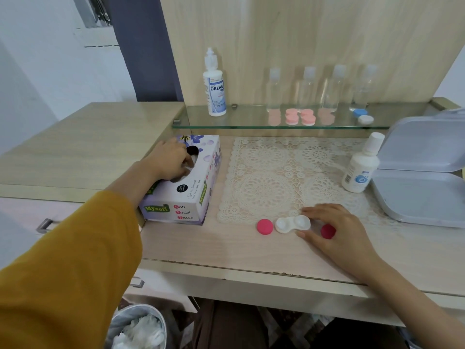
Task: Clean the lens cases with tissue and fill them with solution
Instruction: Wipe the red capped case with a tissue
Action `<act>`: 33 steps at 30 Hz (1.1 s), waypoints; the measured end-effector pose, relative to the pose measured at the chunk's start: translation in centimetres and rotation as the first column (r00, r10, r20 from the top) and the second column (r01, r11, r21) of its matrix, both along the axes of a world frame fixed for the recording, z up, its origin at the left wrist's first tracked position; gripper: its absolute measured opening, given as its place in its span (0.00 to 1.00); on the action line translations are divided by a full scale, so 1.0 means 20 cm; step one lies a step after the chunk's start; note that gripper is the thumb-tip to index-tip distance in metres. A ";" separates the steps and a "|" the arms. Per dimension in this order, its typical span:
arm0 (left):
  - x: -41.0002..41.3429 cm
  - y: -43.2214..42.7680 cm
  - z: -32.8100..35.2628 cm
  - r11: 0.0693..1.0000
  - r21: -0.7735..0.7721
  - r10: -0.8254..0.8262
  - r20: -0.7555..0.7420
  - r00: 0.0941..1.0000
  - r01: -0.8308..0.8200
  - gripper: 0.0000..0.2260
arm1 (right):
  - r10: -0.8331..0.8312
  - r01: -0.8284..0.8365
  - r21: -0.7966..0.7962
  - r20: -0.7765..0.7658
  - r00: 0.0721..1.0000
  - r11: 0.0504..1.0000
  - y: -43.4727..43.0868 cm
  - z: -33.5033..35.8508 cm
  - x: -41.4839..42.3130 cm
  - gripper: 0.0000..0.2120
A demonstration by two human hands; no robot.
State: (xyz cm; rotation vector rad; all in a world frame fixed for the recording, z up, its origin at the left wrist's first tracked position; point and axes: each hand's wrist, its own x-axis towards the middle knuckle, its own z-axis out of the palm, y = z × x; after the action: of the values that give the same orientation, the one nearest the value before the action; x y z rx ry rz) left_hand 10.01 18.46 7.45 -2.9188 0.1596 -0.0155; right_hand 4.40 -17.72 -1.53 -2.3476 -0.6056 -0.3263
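Fingers (187,161) of the left hand (167,159) curl down into the slot of the tissue box (186,197), which stands just left of the lace mat (276,182). Whether they have pinched a sheet yet cannot be told, since the tips are sunk in the opening.

Over to the right hand (334,227), in front of the mat's front edge: thumb and forefinger pinch the right well of the white lens case (292,224), steadying it flat on the desk. Both wells face up, uncapped. One pink cap (264,226) lies just left of the case, and the other pink cap (327,231) peeks out from under the right palm.

That case looks like thin, rigid plastic, very light and smooth, so it would likely skate away under a wipe. The narrow bridge between the wells or the outer rims seem the safest hold. The tissue will be soft and limp, and better bunched over a fingertip.

The solution bottle (359,172) stands capped on the mat's right edge. Its fill level does not show through the white body. Whether the wells are wet or dry is too fine to read. Beyond the mat's back edge, the small cases on the glass shelf (251,119) blur into their reflections.
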 end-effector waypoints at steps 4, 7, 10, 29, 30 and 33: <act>0.00 -0.01 0.01 0.999 -0.049 0.026 0.029 0.999 -0.024 0.08 | 0.003 -0.003 0.001 0.013 1.000 1.000 0.00 0.00 0.01 0.16; 0.00 0.00 0.03 0.988 -0.153 0.017 0.038 0.999 -0.011 0.06 | 0.005 -0.005 -0.002 0.020 1.000 1.000 0.00 0.00 0.00 0.16; -0.01 -0.01 0.06 0.970 -0.244 0.041 0.090 0.995 -0.018 0.07 | 0.008 -0.008 -0.002 0.014 1.000 1.000 0.00 0.01 0.00 0.15; -0.10 -0.05 0.25 0.800 -0.587 0.243 0.123 0.962 -0.127 0.18 | -0.001 0.001 -0.003 0.007 1.000 1.000 0.00 0.00 0.00 0.15; -0.10 -0.06 0.27 0.807 -0.575 0.258 0.131 0.957 -0.139 0.13 | -0.001 0.001 -0.002 0.007 1.000 1.000 0.00 0.00 0.00 0.15; -0.12 -0.08 0.32 0.757 -0.650 0.217 0.144 0.966 -0.073 0.05 | -0.001 0.001 -0.002 0.001 1.000 1.000 0.00 0.00 0.00 0.15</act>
State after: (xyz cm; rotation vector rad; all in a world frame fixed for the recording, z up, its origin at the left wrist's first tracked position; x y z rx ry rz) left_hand 7.58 16.82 13.78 -3.5751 -0.1484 -0.4431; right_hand 4.50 -17.71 -1.57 -2.3494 -0.6061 -0.3277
